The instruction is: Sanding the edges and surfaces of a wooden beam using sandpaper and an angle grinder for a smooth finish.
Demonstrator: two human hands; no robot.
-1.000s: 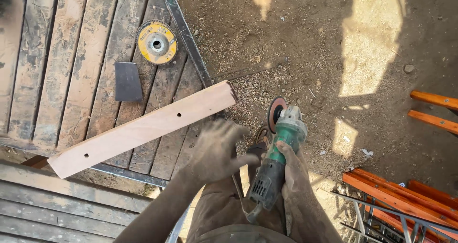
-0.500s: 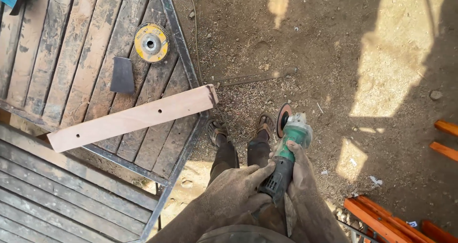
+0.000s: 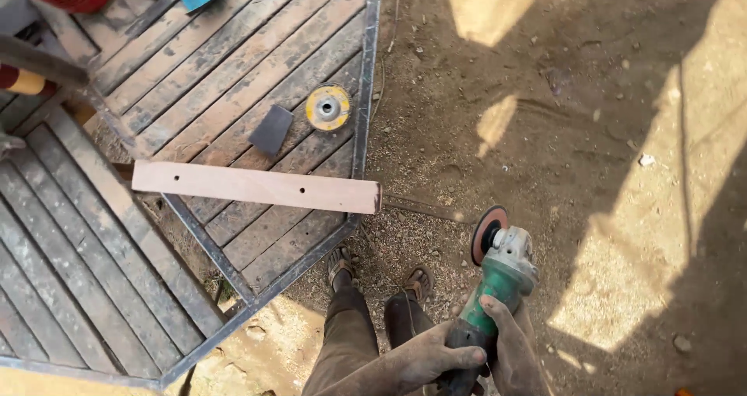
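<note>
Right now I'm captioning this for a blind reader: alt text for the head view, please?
Both hands, left hand and right hand, grip a green angle grinder over dirt ground. A pale wooden board lies across a slatted platform.

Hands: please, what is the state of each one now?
Left hand: closed on the rear of the green angle grinder.
Right hand: closed on the grinder's body.

Both hands are low, close to the green grinder (image 3: 498, 287). The left hand (image 3: 424, 359) wraps its back end, fingers curled. The right hand (image 3: 510, 341) grips its body.
</note>
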